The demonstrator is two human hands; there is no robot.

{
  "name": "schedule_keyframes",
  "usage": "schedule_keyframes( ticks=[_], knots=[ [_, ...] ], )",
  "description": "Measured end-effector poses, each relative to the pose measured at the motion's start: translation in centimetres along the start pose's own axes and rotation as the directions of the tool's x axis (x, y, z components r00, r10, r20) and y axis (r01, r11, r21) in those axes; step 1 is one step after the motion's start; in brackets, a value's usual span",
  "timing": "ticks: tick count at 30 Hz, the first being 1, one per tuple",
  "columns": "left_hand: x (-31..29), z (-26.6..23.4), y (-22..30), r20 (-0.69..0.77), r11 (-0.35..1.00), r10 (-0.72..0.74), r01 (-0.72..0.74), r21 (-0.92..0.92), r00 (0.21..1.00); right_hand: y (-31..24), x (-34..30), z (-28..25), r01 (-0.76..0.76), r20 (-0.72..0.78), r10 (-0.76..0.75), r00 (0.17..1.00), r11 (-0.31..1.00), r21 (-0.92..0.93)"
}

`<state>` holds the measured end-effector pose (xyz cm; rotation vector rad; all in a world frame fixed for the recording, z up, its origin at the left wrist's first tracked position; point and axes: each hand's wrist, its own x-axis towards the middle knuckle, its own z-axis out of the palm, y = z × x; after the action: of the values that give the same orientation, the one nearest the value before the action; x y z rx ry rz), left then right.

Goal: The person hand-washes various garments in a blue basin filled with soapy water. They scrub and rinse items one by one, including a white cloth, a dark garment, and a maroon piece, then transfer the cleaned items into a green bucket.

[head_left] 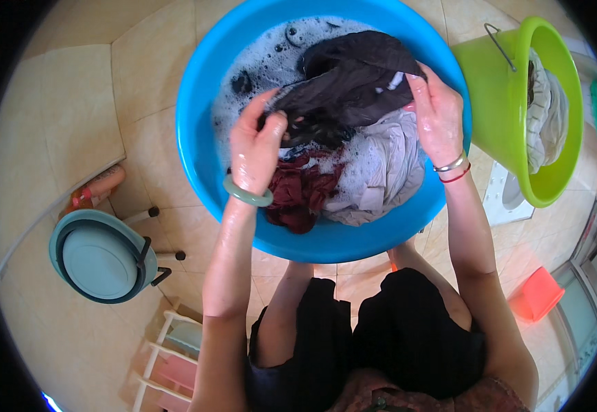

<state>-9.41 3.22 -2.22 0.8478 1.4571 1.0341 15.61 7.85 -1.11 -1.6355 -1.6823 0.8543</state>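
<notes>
A large blue washtub [195, 185] stands in front of my knees, with foamy water [257, 62] in its far part. My left hand [257, 141] pinches the left end of a wet black garment [360, 82]. The garment's right edge is gripped by my right hand [438, 113], so the cloth spreads between both hands above the suds. White foam spots cling to it near the right hand. Below it in the tub lie a dark red garment [302, 196] and a pale grey-white garment [388, 178], both wet. The fingertips of my left hand are partly hidden by cloth.
Right of the tub, a tilted lime green bucket [490, 89] holds light clothes [545, 117]. A folding grey-blue basin [99, 257] is at the left, near an orange bottle [99, 189]. A white rack [165, 350] stands lower left; an orange-red plastic container [537, 295] sits lower right.
</notes>
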Motion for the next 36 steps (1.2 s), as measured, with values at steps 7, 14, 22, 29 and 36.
schedule_keyframes(
  ticks=[7, 14, 22, 29, 36],
  knots=[
    [1.4, -1.1, 0.1, -0.068, 0.947, 0.161, -0.135, 0.291, 0.985, 1.6, -1.1, 0.4, -0.360, 0.249, 0.335, 0.909, 0.328, 0.873],
    [0.7, -0.6, -0.5, 0.156, 0.755, -0.032, -0.079, 0.651, 0.987, -0.4, -1.3, -0.1, -0.519, 0.387, 0.351, 0.852, 0.478, 0.709],
    [1.5, 2.3, -1.7, 0.267, 0.662, 0.357, -0.444, 0.604, 0.895, -4.6, -2.5, -2.2, -0.262, 0.666, -0.263, 0.698, 0.772, 0.579],
    [0.8, 2.0, 2.2, -0.100, 0.951, -0.106, 0.072, -0.300, 0.989, -0.3, 0.3, -1.7, -0.016, -0.041, 0.030, 0.999, 0.951, 0.310],
    [-1.9, 7.0, 4.3, 0.046, 0.861, 0.457, -0.454, 0.227, 0.888, -3.1, -5.2, 3.3, 0.016, 0.192, -0.086, 0.978, 0.940, 0.340]
  ],
)
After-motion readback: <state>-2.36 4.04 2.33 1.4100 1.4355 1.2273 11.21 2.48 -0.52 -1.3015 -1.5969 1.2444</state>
